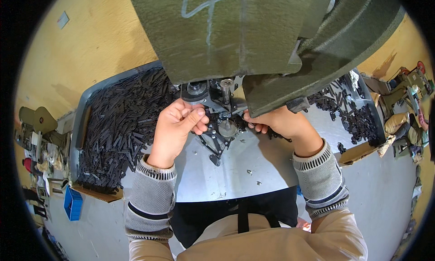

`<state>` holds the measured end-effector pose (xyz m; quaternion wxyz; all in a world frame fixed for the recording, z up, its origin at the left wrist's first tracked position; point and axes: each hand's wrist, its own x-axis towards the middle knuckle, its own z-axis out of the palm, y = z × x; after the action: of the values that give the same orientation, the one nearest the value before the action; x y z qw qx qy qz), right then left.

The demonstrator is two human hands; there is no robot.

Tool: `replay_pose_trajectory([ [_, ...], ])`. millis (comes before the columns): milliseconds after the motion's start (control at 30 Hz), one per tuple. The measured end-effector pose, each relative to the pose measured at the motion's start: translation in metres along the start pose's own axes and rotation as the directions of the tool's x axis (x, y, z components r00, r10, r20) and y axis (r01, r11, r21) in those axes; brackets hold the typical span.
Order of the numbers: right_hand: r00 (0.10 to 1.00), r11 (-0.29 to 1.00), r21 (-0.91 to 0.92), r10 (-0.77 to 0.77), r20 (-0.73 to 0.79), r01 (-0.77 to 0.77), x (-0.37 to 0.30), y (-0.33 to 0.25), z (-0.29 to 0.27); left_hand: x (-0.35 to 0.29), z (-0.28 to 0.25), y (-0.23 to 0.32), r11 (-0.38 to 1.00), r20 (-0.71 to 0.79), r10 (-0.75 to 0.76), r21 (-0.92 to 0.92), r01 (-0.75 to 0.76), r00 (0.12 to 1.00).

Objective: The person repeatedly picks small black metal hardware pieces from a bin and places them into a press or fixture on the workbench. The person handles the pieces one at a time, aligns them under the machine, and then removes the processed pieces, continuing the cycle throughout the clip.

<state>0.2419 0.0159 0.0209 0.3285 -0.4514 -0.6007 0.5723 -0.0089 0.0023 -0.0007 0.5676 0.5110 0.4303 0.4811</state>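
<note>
My left hand [177, 125] is closed in a pinch just left of the machine's working point, below a black round fitting [195, 92]. What its fingers grip is hidden. On the other side, my right hand [277, 122] has thumb and fingertips pressed together around a small dark piece too hidden to name. Between the hands stands the metal tooling [226, 91] of a large green machine [217, 39]. Beneath it are a round metal post [227, 129] and several linked black metal strips [216, 158], lying on the steel table [226, 184].
A heap of flat black metal strips [122, 120] fills the tray [78, 138] at left. More small black parts [360, 125] lie at right, by a cardboard edge [358, 153]. The machine's curved green arm [335, 57] overhangs my right hand. A blue bin [73, 204] stands on the floor.
</note>
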Motion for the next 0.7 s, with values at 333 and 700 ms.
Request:
replay_pose_trajectory([
  [333, 0.994, 0.996, -0.046, 0.076, 0.073, -0.073, 0.0, 0.003, 0.005, -0.003, 0.01, -0.013, 0.984, 0.148, 0.149, 0.072, -0.161, 0.978],
  [700, 0.992, 0.985, -0.169, 0.044, 0.121, -0.023, 0.007, 0.01, 0.014, -0.003, 0.006, 0.004, 0.969, 0.065, -0.223, 0.126, 0.214, 0.973],
])
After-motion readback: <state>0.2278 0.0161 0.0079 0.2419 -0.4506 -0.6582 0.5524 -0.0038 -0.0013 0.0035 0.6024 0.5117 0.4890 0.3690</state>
